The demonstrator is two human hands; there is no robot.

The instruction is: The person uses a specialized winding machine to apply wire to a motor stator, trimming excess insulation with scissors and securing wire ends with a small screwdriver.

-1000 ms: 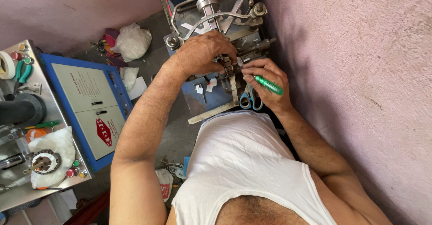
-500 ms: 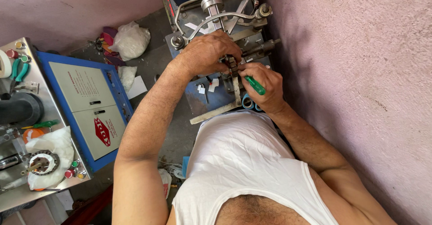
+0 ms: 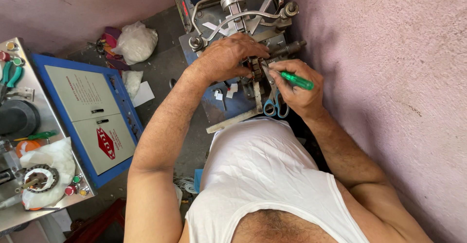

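Green-handled screwdriver (image 3: 296,81) angled toward small toothed metal part (image 3: 255,68).

Hemmed in on the right by the pink wall (image 3: 389,78), just beside the right hand (image 3: 296,90) and its green screwdriver (image 3: 296,81). Blocked beyond the left hand (image 3: 228,58) by the machine (image 3: 233,9) with its curved rods and knobs. Crowded below by scissors (image 3: 275,104) and a ruler (image 3: 233,121). Open over the grey floor (image 3: 160,73) to the left, up to the blue cabinet (image 3: 92,116).
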